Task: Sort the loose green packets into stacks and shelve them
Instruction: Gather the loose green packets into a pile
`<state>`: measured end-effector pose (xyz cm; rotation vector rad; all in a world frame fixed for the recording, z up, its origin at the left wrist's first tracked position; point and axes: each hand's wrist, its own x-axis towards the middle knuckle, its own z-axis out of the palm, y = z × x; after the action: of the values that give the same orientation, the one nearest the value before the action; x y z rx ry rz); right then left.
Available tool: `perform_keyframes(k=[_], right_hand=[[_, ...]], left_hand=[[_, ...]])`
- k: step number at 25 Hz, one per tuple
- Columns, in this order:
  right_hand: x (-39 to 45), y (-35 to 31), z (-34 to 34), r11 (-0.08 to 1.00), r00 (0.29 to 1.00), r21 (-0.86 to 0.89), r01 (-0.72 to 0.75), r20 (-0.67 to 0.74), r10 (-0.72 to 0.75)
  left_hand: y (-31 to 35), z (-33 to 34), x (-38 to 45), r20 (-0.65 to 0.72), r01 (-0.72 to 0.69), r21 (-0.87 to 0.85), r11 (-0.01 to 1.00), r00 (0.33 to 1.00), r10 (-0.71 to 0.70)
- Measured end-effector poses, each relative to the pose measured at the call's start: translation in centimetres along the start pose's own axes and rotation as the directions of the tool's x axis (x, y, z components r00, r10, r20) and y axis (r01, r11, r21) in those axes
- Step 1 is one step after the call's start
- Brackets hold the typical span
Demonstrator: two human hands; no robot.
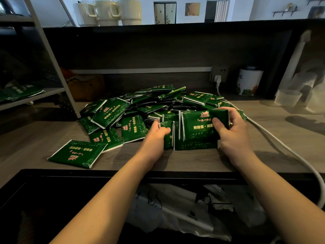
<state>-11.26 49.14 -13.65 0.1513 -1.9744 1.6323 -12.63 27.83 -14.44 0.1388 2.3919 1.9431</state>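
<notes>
Head view: both hands, left hand (159,132) and right hand (228,128), grip a standing stack (195,132) of packets; better tap its edges square against the worktop (175,161) under them.

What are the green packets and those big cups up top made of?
The green packets look like glossy plastic film: light glints off them, and their sealed edges are thin and white. The cups look like glazed ceramic, smooth and cream-coloured, though plastic is possible.
</notes>
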Motion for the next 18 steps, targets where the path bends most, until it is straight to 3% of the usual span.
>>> perform_keyframes(k=[2,5,8,13,18], right_hand=[[-0.32,-0.14,0.29,1.0,0.998,-0.006,0.028,0.058,-0.027],[-0.65,-0.41,0.39,1.0,0.987,0.001,0.028,0.159,-0.028],[-0.99,-0.58,0.29,0.995,0.958,0.059,-0.075,0.281,0.056],[-0.67,-0.34,0.26,0.985,0.932,0.002,-0.175,0.324,0.165],[-0.42,0.03,0.38,0.973,0.9,-0.046,-0.226,0.371,0.227]], left_hand=[[0.02,-0.02,0.11,0.039,0.031,0.058,0.998,0.999,-0.033],[0.01,-0.04,-0.36,0.091,-0.035,0.189,0.981,0.996,0.018],[-0.35,-0.1,-0.04,0.062,-0.067,0.071,0.995,0.996,0.063],[-0.29,-0.13,0.21,0.048,-0.073,-0.017,0.997,0.996,0.074],[-0.39,-0.03,0.15,0.091,-0.102,0.039,0.994,0.991,0.098]])
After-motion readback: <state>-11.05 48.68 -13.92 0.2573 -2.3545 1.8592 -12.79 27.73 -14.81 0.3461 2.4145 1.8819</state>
